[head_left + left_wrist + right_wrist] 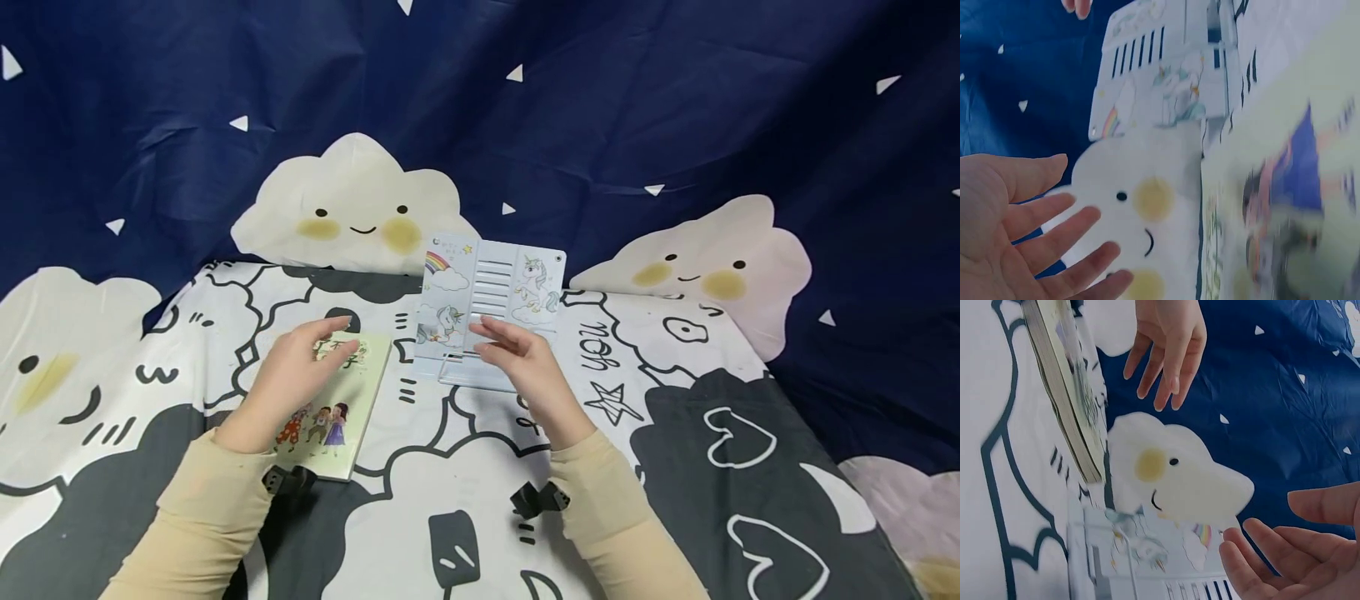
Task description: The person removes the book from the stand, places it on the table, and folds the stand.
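Left hand [288,379] and right hand [532,358] hang empty, fingers loosely spread, by a book [341,404] towards the tablecloth's [405,533] left edge and a stand [519,293] near the far edge, both probably light, stiff, best gripped along the sides.

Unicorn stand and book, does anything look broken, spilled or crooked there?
Nothing odd stands out. The unicorn stand is propped up, the book lies flat, and no spill or damage shows. The left hand hides part of the book.
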`<move>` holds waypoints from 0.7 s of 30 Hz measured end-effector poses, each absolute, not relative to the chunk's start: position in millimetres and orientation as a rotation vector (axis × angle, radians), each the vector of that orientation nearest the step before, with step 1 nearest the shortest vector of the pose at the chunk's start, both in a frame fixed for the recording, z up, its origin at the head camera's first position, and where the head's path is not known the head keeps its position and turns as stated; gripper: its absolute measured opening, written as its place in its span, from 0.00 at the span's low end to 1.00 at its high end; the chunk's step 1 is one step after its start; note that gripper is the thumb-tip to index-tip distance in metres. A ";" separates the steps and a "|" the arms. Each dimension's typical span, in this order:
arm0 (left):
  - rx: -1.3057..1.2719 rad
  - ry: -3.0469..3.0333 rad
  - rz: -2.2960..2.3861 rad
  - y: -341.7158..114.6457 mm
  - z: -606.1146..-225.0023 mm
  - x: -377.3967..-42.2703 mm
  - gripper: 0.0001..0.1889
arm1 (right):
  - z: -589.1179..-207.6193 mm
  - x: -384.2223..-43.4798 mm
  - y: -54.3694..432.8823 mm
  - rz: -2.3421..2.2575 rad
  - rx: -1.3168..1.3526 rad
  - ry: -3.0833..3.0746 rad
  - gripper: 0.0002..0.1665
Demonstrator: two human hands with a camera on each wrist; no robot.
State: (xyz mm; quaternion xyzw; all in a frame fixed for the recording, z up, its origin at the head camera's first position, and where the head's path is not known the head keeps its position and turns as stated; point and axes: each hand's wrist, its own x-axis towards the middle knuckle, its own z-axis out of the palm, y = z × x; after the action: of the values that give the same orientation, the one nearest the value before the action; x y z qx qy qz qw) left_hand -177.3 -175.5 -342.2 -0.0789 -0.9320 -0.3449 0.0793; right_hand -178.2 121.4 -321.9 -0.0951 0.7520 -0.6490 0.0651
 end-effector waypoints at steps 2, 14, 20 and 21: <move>-0.252 -2.794 -0.995 -167.4 -343.4 -178.1 0.28 | -321.2 -179.8 126.7 -1.977 -0.269 2.295 0.31; -0.372 -2.761 -1.062 -125.2 -352.6 -185.3 0.32 | -321.9 -187.7 155.6 -2.012 -0.098 2.469 0.28; -0.373 -2.764 -1.207 -112.1 -350.5 -187.8 0.35 | -323.6 -193.2 163.1 -2.079 -0.036 2.484 0.28; -0.369 -2.764 -1.224 -110.1 -349.4 -188.1 0.35 | -324.2 -194.2 164.2 -2.096 -0.020 2.480 0.28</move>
State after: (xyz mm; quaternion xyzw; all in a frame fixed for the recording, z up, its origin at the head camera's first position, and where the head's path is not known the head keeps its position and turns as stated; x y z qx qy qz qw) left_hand -188.1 -110.1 -349.4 -0.1211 -0.9065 -0.4016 0.0480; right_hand -194.2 164.2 -324.2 -0.0063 0.7627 -0.6446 -0.0527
